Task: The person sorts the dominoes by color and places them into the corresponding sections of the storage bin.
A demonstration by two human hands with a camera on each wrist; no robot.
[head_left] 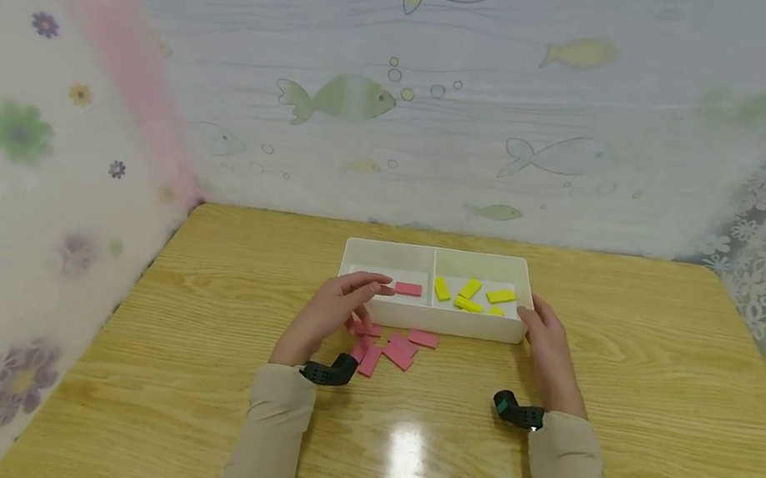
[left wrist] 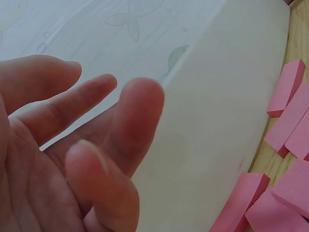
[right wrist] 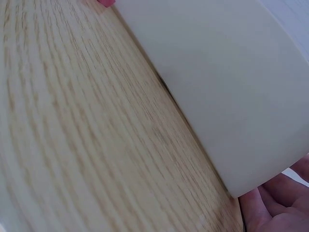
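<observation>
Tray (head_left: 430, 319) — white, two compartments, standing on a wooden table (head_left: 664, 421) toward its far edge, long side facing the person.

Left compartment of the tray: one pink block (head_left: 408, 289), lying flat near the divider.

Right compartment of the tray: several yellow blocks (head_left: 469, 294), loosely scattered, some touching one another.

Pink blocks (head_left: 389, 347) on the table — a small heap just in front of the tray's near wall, toward its left half; some overlap. The left wrist view shows them (left wrist: 289, 125) lying right beside the wall.

Left hand (head_left: 333, 311): over the tray's near-left corner, above the heap, fingertips reaching across the rim toward the lone pink block. Fingers (left wrist: 135, 125) loose and slightly bent, spread apart, holding nothing.

Right hand (head_left: 547, 347): at the tray's right end, fingers lying against the corner of the wall. The right wrist view shows the palm (right wrist: 275, 208) just beside that corner; whether the fingers press or merely touch cannot be told, but they are not curled round anything.

Sleeves: beige, both forearms resting near the table's front.
</observation>
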